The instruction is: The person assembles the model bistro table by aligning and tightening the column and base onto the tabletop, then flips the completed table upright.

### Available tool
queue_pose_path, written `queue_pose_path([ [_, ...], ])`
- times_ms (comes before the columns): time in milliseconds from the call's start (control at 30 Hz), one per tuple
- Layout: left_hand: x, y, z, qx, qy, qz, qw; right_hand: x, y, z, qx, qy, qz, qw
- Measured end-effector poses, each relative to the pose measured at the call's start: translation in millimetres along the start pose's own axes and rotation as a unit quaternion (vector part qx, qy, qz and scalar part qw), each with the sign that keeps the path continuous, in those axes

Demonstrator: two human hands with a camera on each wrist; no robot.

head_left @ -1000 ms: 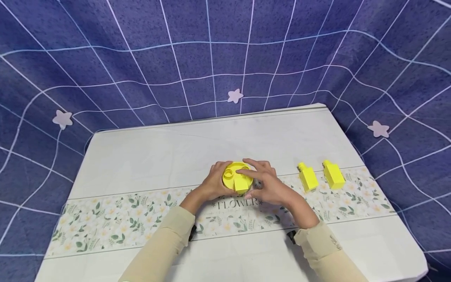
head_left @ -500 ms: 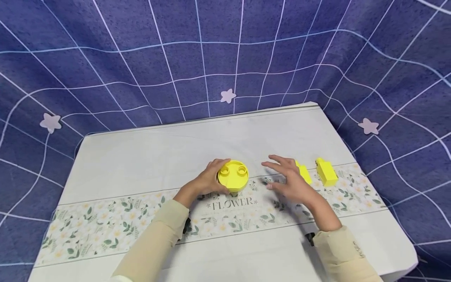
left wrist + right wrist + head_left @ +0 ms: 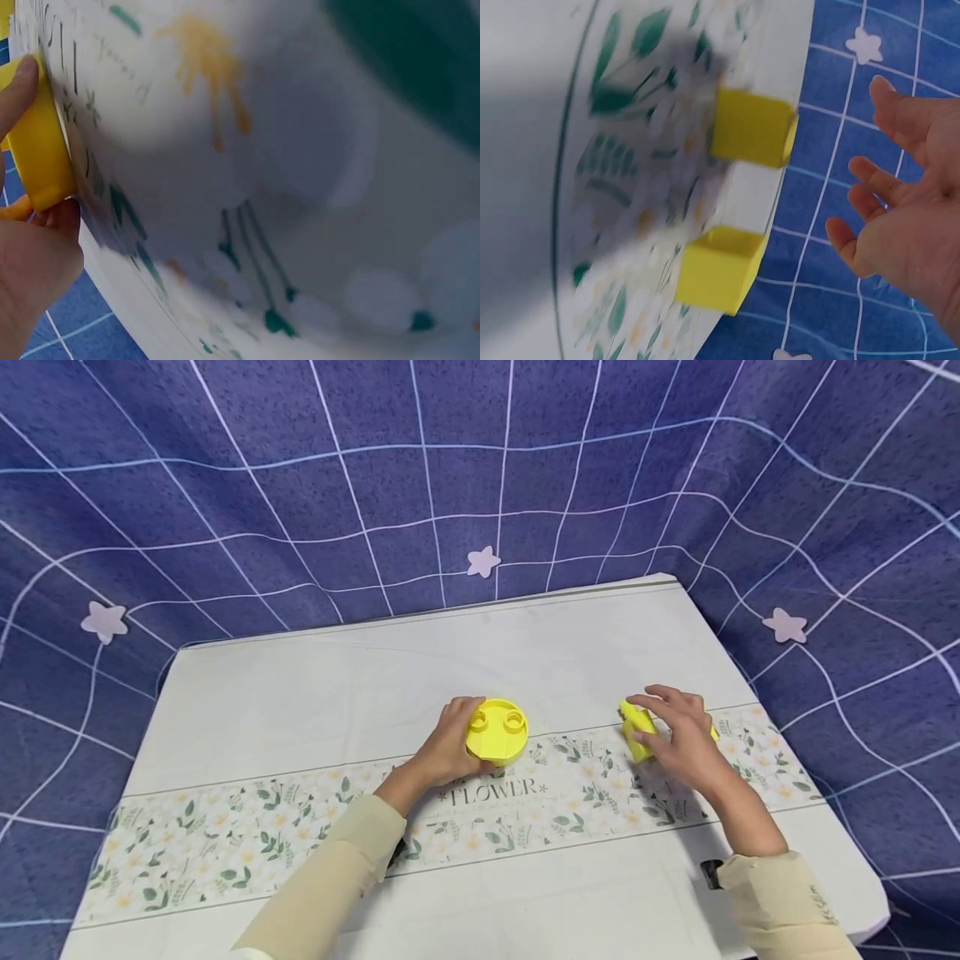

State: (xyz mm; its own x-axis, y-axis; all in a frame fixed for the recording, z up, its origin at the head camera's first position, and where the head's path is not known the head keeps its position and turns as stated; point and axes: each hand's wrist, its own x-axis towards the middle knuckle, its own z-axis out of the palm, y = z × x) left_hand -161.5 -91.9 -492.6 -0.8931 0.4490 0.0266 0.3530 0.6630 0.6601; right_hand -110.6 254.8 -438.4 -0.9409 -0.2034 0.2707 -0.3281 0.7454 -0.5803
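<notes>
My left hand (image 3: 447,743) grips a round yellow disc (image 3: 517,739) with a raised rim, thumb on the near side and fingers on the far side. Two ring-shaped sockets show on its upper face; at the near side a yellow patch looks like a block seen end-on. In the left wrist view, the disc's side wall (image 3: 46,154) lies between thumb and fingers, close to the table. My right hand (image 3: 686,739) is over two yellow rectangular blocks, fingers spread. The nearer block (image 3: 637,727) has a narrower knobbed end; the other block (image 3: 721,270) is mostly hidden behind the hand in the head view.
A white table cover (image 3: 360,685) with a flower-printed band and the word FLOWER lies under everything. Blue curtain cloth (image 3: 322,527) with white grid lines and stars rises behind the table and at both sides.
My right hand has left the disc and moved right to the yellow blocks. The left hand keeps hold of the disc, and the block on its near side now appears more end-on.
</notes>
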Motion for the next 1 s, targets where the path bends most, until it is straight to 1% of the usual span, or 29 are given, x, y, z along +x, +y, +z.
queue_pose_path([
  [67,1.3,-0.9,-1.9,0.002,-0.002,0.01,0.9999,-1.7,4,-2,-0.013,0.003,0.001,0.9999],
  [133,3.0,-1.4,-4.3,-0.001,-0.01,0.015,0.9998,-3.1,7,-4,-0.023,0.005,0.002,0.9997],
  [267,6.1,-0.5,-8.4,-0.008,-0.025,0.017,0.9995,-4.1,14,-5,-0.036,0.004,0.002,0.9993],
  [400,5.2,1.8,-8.5,-0.006,-0.029,0.017,0.9994,-3.9,18,-6,-0.054,0.002,-0.004,0.9985],
  [533,2.6,3.0,-5.2,-0.009,-0.017,0.017,0.9997,-3.3,22,-8,-0.079,0.002,-0.008,0.9969],
  [700,2.9,1.8,-3.3,-0.011,0.0,0.029,0.9995,-3.4,27,-11,-0.115,-0.016,-0.01,0.9932],
  [833,5.5,0.5,-5.5,-0.014,-0.013,0.036,0.9992,-4.6,29,-11,-0.133,-0.024,-0.013,0.9907],
  [1000,9.1,4.1,-12.0,-0.015,-0.035,0.038,0.9986,-4.7,31,-7,-0.142,-0.034,-0.019,0.9891],
])
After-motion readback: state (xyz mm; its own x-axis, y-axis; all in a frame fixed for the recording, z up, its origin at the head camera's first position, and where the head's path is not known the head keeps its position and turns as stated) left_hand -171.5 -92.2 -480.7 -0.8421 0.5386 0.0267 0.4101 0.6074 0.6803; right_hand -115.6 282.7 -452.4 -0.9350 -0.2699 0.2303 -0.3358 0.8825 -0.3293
